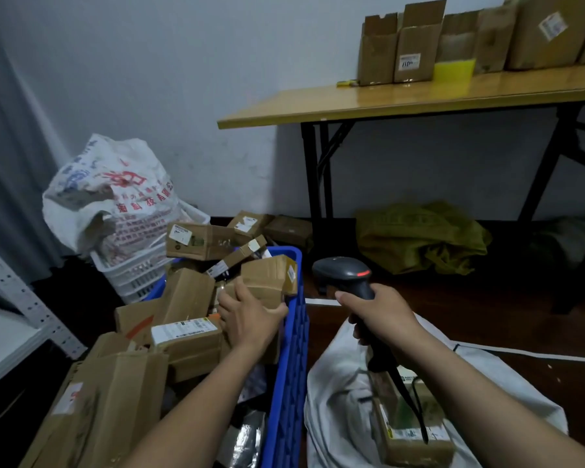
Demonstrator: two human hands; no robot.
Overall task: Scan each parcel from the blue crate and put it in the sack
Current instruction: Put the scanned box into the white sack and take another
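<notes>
The blue crate point(293, 349) stands in the lower middle, piled with several brown cardboard parcels. My left hand point(247, 315) grips one small brown parcel point(271, 278) at the crate's right rim, thumb curled under its near edge. My right hand point(380, 314) holds a dark handheld scanner point(343, 275) by its grip, its head with a red light pointing left toward that parcel. Below my right arm lies the open white sack point(338, 393), with a parcel point(409, 423) bearing a label inside it.
A white plastic basket point(132, 268) and a stuffed printed white bag point(115, 194) stand behind the crate. A wooden folding table point(385, 99) carries cardboard boxes at the upper right. An olive sack point(419, 238) lies under it. A grey metal shelf point(14, 298) stands at the left.
</notes>
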